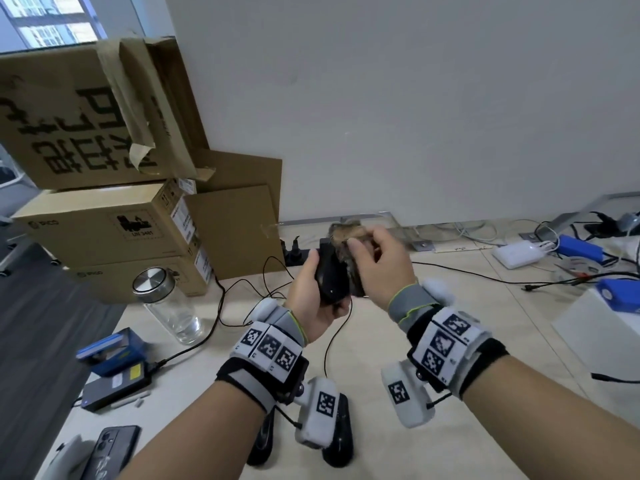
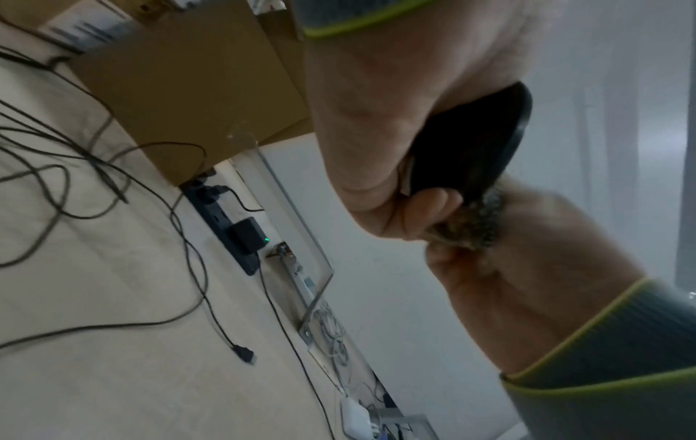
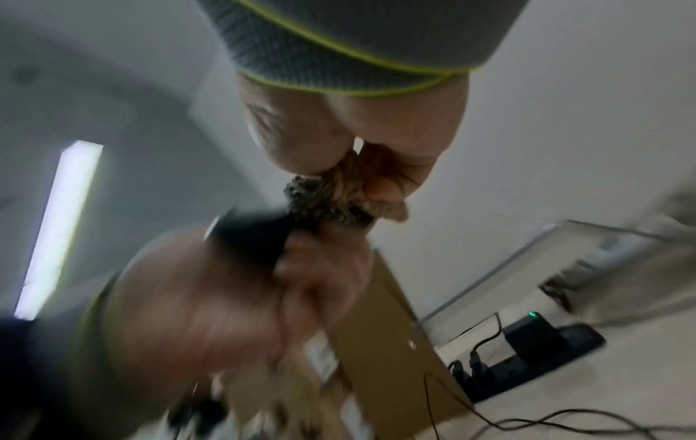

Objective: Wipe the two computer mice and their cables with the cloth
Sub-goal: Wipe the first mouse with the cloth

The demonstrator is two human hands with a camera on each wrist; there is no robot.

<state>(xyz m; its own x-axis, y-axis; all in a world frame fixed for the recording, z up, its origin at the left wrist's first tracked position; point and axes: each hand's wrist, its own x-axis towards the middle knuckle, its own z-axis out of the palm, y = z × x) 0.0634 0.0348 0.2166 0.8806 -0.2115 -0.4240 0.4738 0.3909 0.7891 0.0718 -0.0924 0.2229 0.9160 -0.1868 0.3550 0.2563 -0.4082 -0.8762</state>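
Observation:
My left hand [image 1: 309, 284] grips a black mouse [image 1: 329, 276] raised above the desk, nose pointing away. Its cable [image 1: 326, 348] hangs down to the desk. A bunched brown cloth [image 1: 346, 235] is held in my right hand [image 1: 375, 256] and pressed against the mouse's right side. The left wrist view shows the mouse [image 2: 474, 140] in the palm with the cloth [image 2: 471, 221] under it. The blurred right wrist view shows the cloth [image 3: 327, 199] touching the mouse [image 3: 248, 238]. Two dark objects [image 1: 339, 443] lie half hidden under my wrists; whether one is the second mouse I cannot tell.
Stacked cardboard boxes [image 1: 104, 223] stand at the left, a lidded glass jar [image 1: 166, 306] in front of them. A power strip [image 1: 294, 254] and loose cables [image 1: 242, 299] lie by the partition wall. A phone [image 1: 114, 445], blue box [image 1: 114, 348] and white charger [image 1: 517, 254] lie around.

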